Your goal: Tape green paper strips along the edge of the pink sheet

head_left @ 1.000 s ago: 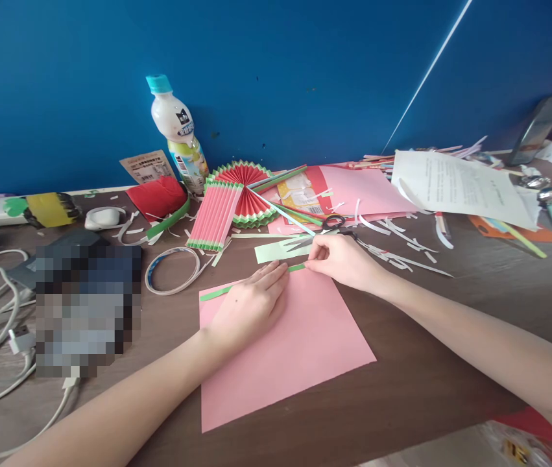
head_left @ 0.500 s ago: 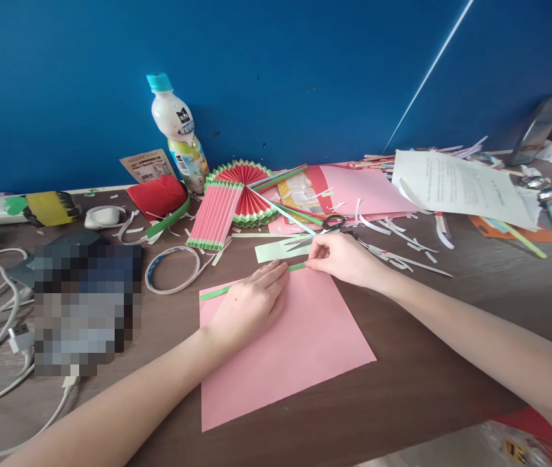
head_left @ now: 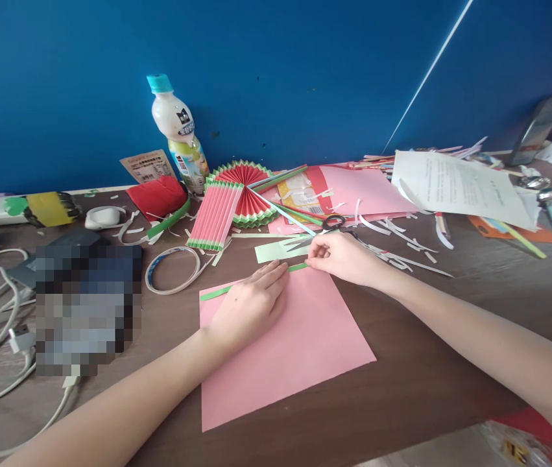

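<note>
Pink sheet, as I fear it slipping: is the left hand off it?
No, the left hand rests across the pink sheet.

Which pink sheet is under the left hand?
The front sheet, with a green strip along its far edge. The pink paper at the back lies by the blue wall, untouched.

Your left forearm [head_left: 130, 392] is slanting up from the lower left, and your left hand [head_left: 251, 298] is lying flat, palm down (a small dark spot [head_left: 235, 300] is showing on its back), its fingers [head_left: 274, 276] pointing up and rightward. Your right forearm [head_left: 475, 327] is stretching in from the lower right, while your right hand [head_left: 338, 258] is pinching between thumb [head_left: 316, 264] and bent index finger [head_left: 321, 248]. Both hands are resting near each other without touching.
</note>
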The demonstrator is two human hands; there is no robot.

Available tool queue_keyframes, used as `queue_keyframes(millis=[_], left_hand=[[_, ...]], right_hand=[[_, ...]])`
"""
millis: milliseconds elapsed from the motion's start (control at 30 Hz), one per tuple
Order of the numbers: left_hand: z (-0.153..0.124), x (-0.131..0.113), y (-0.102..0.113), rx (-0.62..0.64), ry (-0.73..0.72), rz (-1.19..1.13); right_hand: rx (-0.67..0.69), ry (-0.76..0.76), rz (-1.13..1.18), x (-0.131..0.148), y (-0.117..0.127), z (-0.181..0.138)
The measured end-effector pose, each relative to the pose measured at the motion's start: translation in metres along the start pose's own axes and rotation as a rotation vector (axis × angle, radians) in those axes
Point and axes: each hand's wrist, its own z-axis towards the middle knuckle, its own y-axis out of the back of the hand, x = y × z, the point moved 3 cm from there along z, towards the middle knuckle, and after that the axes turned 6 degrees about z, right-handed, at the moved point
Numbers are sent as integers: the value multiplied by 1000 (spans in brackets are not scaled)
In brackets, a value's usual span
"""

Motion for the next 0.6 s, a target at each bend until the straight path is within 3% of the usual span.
queue_keyframes(millis=[600], left_hand=[[1, -1, 1, -11, -11, 6]], right_hand=[[-16, 12, -9, -1, 1, 0]])
